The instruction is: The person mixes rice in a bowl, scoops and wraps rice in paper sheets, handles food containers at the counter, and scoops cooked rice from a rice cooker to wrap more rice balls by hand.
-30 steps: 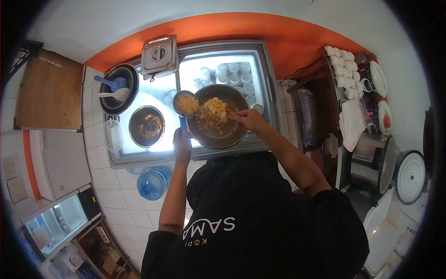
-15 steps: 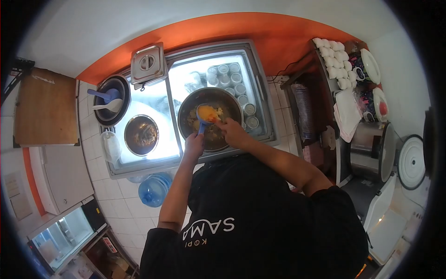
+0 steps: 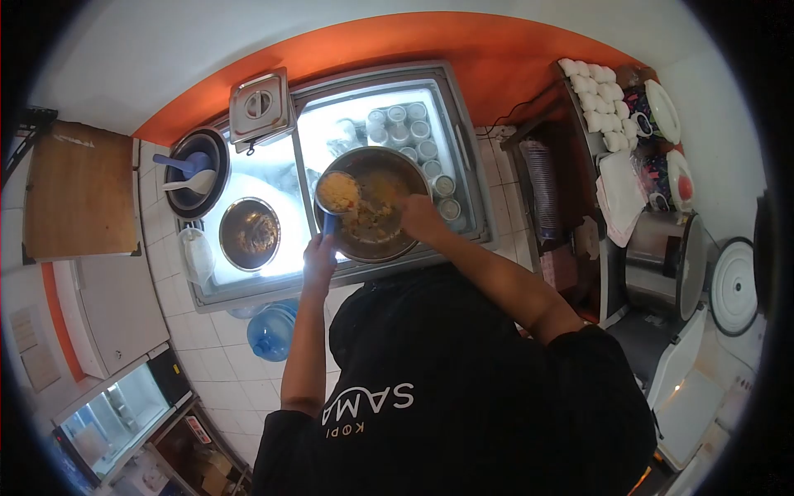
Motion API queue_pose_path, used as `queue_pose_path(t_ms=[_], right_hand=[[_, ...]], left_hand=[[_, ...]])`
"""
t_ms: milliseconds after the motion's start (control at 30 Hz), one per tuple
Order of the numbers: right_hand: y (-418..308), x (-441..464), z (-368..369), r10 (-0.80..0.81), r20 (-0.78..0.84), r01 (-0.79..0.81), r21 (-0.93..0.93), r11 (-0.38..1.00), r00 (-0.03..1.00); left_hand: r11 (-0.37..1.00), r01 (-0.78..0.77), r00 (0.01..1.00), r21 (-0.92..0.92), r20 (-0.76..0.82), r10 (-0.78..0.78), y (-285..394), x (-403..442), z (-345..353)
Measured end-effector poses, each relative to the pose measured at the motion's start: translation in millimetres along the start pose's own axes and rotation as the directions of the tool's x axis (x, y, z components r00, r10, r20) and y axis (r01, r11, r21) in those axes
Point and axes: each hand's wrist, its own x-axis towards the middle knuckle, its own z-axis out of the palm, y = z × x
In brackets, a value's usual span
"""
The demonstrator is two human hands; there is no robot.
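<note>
My left hand [image 3: 320,258] is closed round the handle of a blue scoop [image 3: 329,224]. Its bowl, heaped with a crumbly orange-yellow food [image 3: 338,192], hangs over the left rim of a large metal bowl [image 3: 423,178]. Inside that bowl lies a wet mixture [image 3: 374,217] with yellow and orange bits. Over the right part of the bowl is my right hand [image 3: 422,219], its fingers curled and pointing down at the mixture. Whatever those fingertips hold, if anything, is hidden.
The bowl stands on a lit glass-topped chest freezer [image 3: 289,273] with several cups [image 3: 399,132] visible inside. To its left are a smaller metal bowl [image 3: 251,235], a black basin [image 3: 220,178] with scoops, and a steel lid [image 3: 259,104]. A blue water jug [image 3: 271,332] is below.
The scoop and my left hand have moved left, from the bowl's middle to its left rim. My right hand has come away from the scoop and shifted slightly right.
</note>
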Motion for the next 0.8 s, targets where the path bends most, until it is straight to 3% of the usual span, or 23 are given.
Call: queue_pose_path(t_ms=[33, 67, 200, 267, 400, 467, 600, 700, 767, 800], right_hand=[[-9, -3, 7, -0.054, 0.068, 0.052, 0.024, 0.998, 0.996], [-14, -6, 10, -0.111, 0.135, 0.105, 0.051, 0.993, 0.985], [-25, -6, -24, -0.172, 0.143, 0.159, 0.096, 0.983, 0.975], [-28, -1, -54, 0.234, 0.252, -0.197, -0.163, 0.967, 0.939], [-34, -1, -55, 0.350, 0.331, -0.287, -0.225, 0.931, 0.876], [-17, 1, -3, 0.071, 0.378, -0.036, -0.097, 0.995, 0.923], [-41, 10, 30, -0.031, 0.367, 0.022, 0.028, 0.999, 0.930], [-55, 9, 25, -0.010, 0.247, -0.021, 0.123, 0.992, 0.969], [-52, 19, 19, 0.169, 0.494, -0.351, 0.302, 0.886, 0.853], [-47, 19, 20, 0.166, 0.494, -0.347, 0.301, 0.888, 0.853]], left_hand=[[0.978, -0.207, 0.978, -0.025, 0.010, 0.207, 12, -5, -3], [0.949, 0.113, 0.993, -0.295, -0.008, -0.121, 23, -12, -5], [0.929, 0.055, 0.997, -0.367, -0.035, -0.073, 28, -18, -16], [0.914, 0.044, 0.997, -0.403, -0.037, -0.064, 25, -20, -19], [0.898, 0.010, 0.998, -0.440, -0.053, -0.038, 27, -25, -22], [0.895, 0.008, 0.998, -0.446, -0.053, -0.035, 27, -25, -21], [0.898, 0.010, 0.997, -0.440, -0.067, -0.044, 30, -28, -22], [0.884, 0.010, 0.996, -0.468, -0.073, -0.050, 25, -25, -23], [0.889, 0.001, 0.995, -0.457, -0.085, -0.044, 22, -24, -24], [0.894, -0.009, 0.994, -0.448, -0.098, -0.040, 21, -25, -25]])
